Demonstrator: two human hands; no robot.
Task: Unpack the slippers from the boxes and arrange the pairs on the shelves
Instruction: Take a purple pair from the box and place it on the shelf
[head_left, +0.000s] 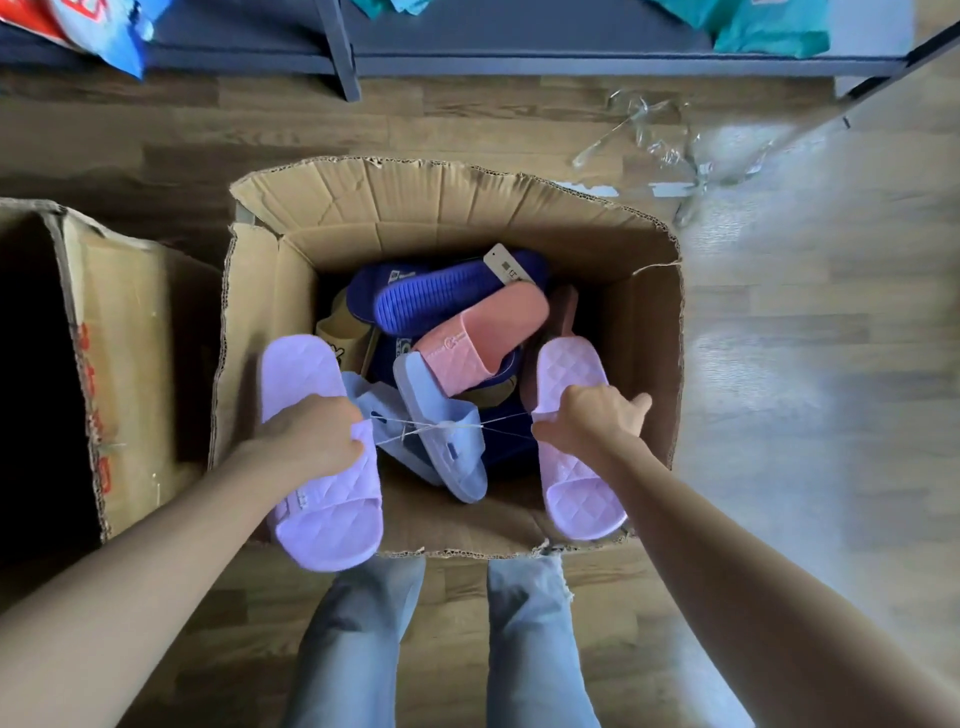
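Wood-plank floor (779, 322), open brown cardboard box (415, 197) | left hand (311, 441), right hand (592, 421): fingers (349, 446) curled round one lilac quilted foam slipper (332, 514) each, above box, white thread (431, 428) joining them | judged light, flexible; grip mid-sole.

No legible txt: red print (89, 395) on left box (135, 332), tag (506, 266) w/ code (both blurred).

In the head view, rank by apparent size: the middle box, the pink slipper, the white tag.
Largest to smallest:
1. box
2. pink slipper
3. tag
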